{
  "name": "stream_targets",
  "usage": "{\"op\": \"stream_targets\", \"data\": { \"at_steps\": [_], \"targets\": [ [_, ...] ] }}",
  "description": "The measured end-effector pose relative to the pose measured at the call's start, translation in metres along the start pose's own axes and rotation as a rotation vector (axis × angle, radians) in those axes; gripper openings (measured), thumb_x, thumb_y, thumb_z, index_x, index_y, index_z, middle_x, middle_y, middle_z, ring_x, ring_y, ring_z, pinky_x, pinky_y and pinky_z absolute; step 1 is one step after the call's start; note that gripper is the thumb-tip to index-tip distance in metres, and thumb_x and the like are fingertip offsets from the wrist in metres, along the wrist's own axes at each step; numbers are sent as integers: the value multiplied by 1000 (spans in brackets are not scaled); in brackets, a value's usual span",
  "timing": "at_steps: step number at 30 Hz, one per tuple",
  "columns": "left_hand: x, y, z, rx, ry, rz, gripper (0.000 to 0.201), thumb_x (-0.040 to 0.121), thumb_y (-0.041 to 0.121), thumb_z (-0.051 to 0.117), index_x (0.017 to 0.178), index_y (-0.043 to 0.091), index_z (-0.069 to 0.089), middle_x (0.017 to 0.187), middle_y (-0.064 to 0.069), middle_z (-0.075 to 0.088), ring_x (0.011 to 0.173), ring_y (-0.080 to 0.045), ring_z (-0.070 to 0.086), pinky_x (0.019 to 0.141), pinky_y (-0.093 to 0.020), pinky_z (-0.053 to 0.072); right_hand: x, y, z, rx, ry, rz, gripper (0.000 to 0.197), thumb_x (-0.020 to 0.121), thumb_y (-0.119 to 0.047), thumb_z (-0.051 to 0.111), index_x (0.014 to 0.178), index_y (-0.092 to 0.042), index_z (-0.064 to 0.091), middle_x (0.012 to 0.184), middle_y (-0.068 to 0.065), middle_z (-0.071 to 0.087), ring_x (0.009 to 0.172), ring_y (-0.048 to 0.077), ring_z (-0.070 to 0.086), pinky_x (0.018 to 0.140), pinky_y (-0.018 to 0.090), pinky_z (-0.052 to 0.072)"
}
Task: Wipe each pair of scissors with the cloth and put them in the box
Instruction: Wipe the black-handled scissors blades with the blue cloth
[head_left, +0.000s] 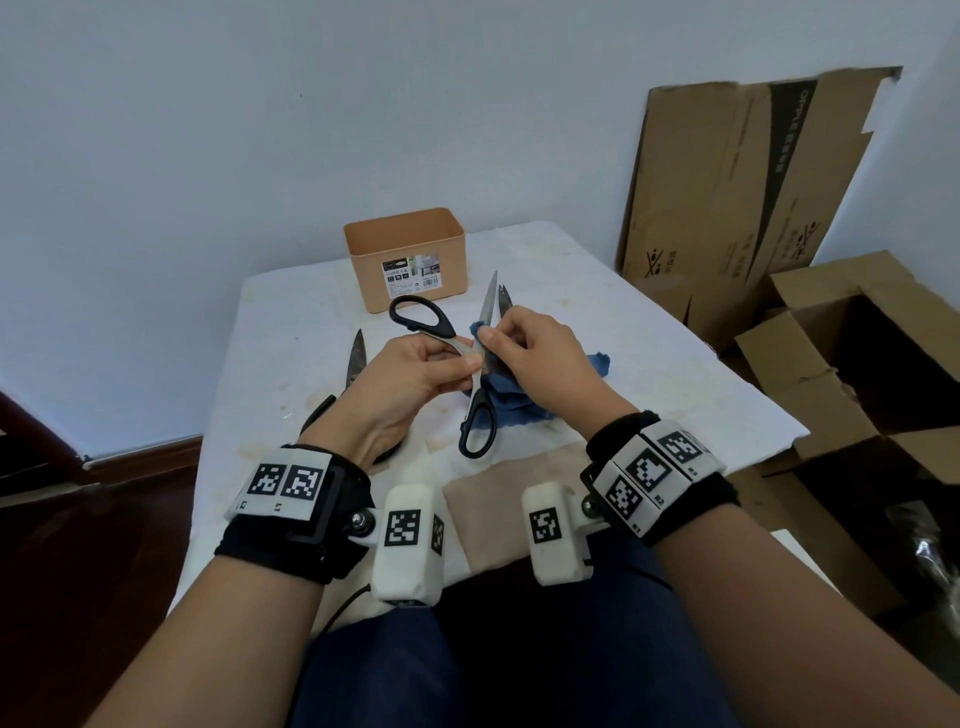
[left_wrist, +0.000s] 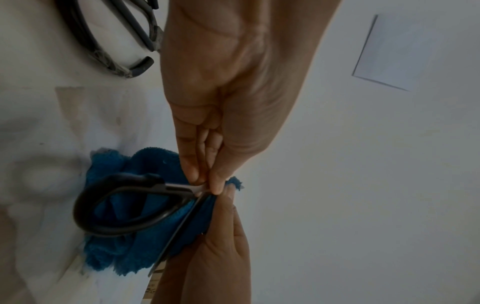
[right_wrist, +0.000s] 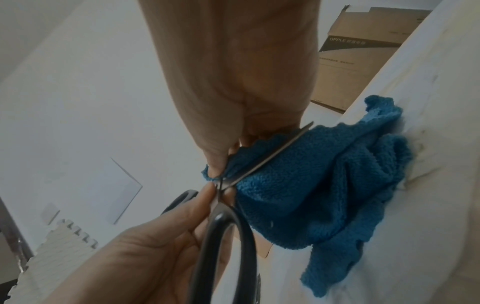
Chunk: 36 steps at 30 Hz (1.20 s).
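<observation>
Black-handled scissors (head_left: 477, 415) are held above the table with their blades spread and pointing away from me. My left hand (head_left: 462, 364) pinches them near the pivot, seen close up in the left wrist view as left hand (left_wrist: 215, 185) and scissors (left_wrist: 116, 203). My right hand (head_left: 491, 338) pinches the blue cloth (head_left: 511, 402) around one blade; the right wrist view shows the right hand (right_wrist: 218, 170), cloth (right_wrist: 324, 185) and blade (right_wrist: 272, 156). The open orange box (head_left: 405, 260) stands at the table's far edge. A second, darker pair of scissors (head_left: 357, 353) lies on the table at left.
The table (head_left: 649, 364) has a stained white cover, with a beige sheet (head_left: 509, 499) at its near edge. Flattened cardboard (head_left: 727, 197) leans on the wall at right, and an open cardboard box (head_left: 857, 374) sits on the floor beside the table.
</observation>
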<state>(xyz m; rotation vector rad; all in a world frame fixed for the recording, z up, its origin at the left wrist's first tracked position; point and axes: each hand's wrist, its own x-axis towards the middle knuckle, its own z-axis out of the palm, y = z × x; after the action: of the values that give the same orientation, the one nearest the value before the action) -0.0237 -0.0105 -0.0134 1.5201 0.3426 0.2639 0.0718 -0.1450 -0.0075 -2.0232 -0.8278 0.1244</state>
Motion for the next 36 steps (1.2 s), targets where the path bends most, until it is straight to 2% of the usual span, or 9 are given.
{"op": "stream_targets", "data": {
  "at_steps": [6,11,18,22,25,27,29,33,36],
  "targets": [
    [-2,0,2,-2,-20,7,14,90,1,66,103,-1,71,95,-11,74,82,-13,69,74,-20,55,0,0,2,2,13,21,28,98,-36,52,83,-13,57,84,4,68,77,16,58,63,21,39],
    [-3,1,1,5,-38,13,13,90,1,66,102,0,70,92,-9,74,80,-13,69,77,-22,55,0,0,4,9,19,31,32,99,-36,50,85,-8,58,85,7,68,80,19,58,64,24,40],
    [-6,3,2,-9,-71,7,10,91,0,64,99,1,71,91,-8,75,78,-10,70,71,-18,54,3,-1,1,-43,31,42,32,100,-36,47,90,-7,57,71,-4,52,64,6,45,52,11,32],
    [-6,-2,1,-55,-80,-33,12,92,0,63,102,-1,69,88,-6,74,76,-8,69,70,-16,53,1,0,2,-28,27,54,34,101,-37,46,91,-6,58,71,-3,51,63,6,44,52,14,31],
    [-7,-6,-2,-105,-74,-68,8,92,-1,62,96,1,69,77,1,73,70,-4,66,68,-15,53,-1,1,1,8,55,61,35,101,-35,45,86,-6,57,71,-1,50,64,9,44,54,15,32],
    [-7,-8,-6,-136,-71,-83,9,92,0,62,97,1,70,79,1,73,69,-3,66,68,-14,53,-1,3,-3,84,117,90,35,102,-33,45,76,-11,51,69,-2,49,63,8,43,54,14,34],
    [-7,-9,-9,-160,-73,-91,12,92,1,62,101,0,70,85,-1,74,70,-3,66,68,-13,53,0,4,-8,187,158,118,33,101,-34,46,77,-12,50,69,-5,50,64,6,45,58,17,35],
    [-6,-8,-12,-144,-81,-92,13,93,2,61,99,2,71,80,1,74,70,-2,66,68,-13,54,-2,2,-15,244,58,76,27,95,-39,58,89,-13,63,77,2,66,71,12,60,66,25,46],
    [-4,-7,-13,-124,-86,-92,11,92,4,63,95,5,73,83,0,73,73,-4,65,70,-14,54,-5,2,-18,231,-20,55,20,90,-38,66,90,-18,65,70,-5,64,58,-1,56,56,14,40]
  ]
}}
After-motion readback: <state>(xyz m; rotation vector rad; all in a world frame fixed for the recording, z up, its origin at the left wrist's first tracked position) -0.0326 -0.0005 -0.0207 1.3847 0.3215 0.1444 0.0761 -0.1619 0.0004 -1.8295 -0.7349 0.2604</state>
